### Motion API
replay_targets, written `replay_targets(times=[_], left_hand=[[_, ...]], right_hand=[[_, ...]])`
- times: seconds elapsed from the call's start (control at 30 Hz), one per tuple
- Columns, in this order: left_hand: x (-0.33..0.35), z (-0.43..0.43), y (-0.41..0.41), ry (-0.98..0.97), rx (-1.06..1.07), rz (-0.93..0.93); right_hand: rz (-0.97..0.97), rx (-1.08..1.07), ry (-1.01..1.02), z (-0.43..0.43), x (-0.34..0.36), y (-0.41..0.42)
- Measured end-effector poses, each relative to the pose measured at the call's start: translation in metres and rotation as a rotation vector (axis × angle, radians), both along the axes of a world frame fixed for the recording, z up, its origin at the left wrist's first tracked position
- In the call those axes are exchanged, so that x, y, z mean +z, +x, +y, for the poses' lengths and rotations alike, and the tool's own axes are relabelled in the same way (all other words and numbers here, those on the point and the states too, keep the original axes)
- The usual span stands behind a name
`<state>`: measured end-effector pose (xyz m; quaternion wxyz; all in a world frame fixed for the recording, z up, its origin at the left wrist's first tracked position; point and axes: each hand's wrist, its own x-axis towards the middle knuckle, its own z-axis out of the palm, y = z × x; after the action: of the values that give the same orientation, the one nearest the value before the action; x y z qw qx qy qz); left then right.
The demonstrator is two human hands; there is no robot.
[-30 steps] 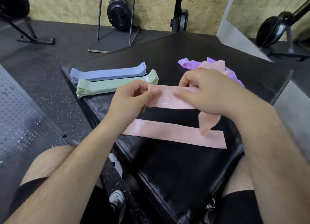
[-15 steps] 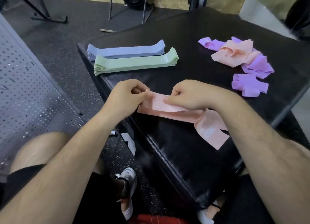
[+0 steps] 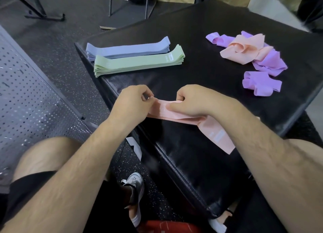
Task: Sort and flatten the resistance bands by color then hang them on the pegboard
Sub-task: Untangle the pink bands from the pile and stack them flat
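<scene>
Leftward, a pegboard (image 3: 26, 93) lies beside a black padded block (image 3: 209, 49) on rubber flooring (image 3: 73, 45). Stacked blue bands (image 3: 127, 48) and green bands (image 3: 138, 62) sit at its left edge — the green's white print unreadable. The left hand (image 3: 132, 105) and right hand (image 3: 195, 100) each pinch a pink band (image 3: 167, 112) at the near edge, label blurred. Tangled pink-and-purple bands (image 3: 244, 49) lie right.

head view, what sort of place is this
Most likely a gym: speckled rubber floor, the frame of an exercise machine by the back wall, and stacked resistance bands on a black padded block.
</scene>
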<state>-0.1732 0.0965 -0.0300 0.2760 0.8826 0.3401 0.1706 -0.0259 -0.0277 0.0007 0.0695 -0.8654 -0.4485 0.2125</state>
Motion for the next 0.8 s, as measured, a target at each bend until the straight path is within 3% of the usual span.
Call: replay_targets(times=[0.17,0.23,0.3,0.5,0.8], left_hand=[[-0.004,-0.007,0.005,0.256,0.014,0.076],[-0.01,-0.018,0.009,0.456,-0.051,0.066],[-0.019,-0.024,0.014,0.538,-0.16,0.055],[-0.039,-0.016,0.011,0.284,-0.264,0.239],[-0.04,-0.018,0.011,0.227,-0.247,0.271]], right_hand=[[-0.042,-0.003,0.002,0.002,-0.001,-0.005],[-0.04,-0.008,-0.001,0.003,-0.001,-0.006],[-0.068,0.015,-0.016,0.003,0.0,-0.006],[-0.082,0.065,-0.017,-0.001,0.002,-0.005],[0.024,0.11,-0.049,-0.018,0.017,0.013]])
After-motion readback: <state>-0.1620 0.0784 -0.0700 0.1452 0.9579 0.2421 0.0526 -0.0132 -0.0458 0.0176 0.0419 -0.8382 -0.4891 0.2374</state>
